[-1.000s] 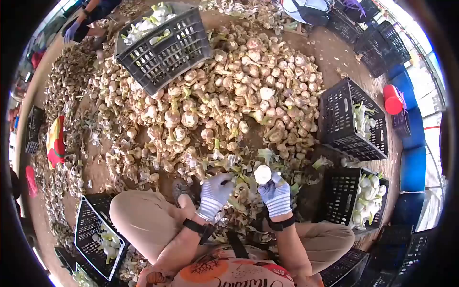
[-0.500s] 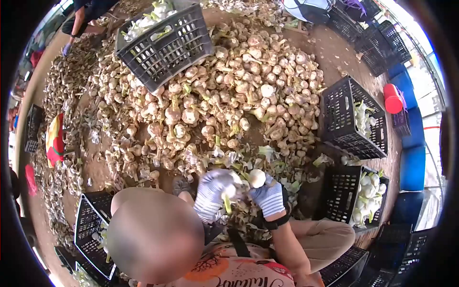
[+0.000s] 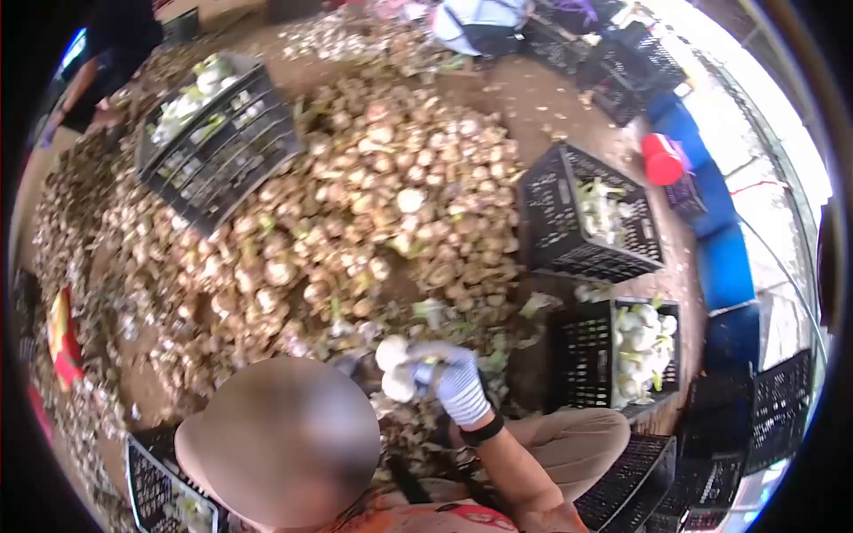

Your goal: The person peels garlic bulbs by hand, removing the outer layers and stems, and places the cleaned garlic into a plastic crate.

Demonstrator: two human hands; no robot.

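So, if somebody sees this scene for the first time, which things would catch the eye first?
The huge heap of unpeeled garlic bulbs fills the middle of the ground, with a grey crate resting on its upper left. Near the bottom centre, the right hand, in a striped glove, holds white peeled garlic bulbs. To the right, a black crate holds more white bulbs, and a red container stands out at the upper right.

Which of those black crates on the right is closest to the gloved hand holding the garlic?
The lower crate, heaped with white peeled bulbs, sits just right of the right hand. The upper crate stands farther up and looks less full.
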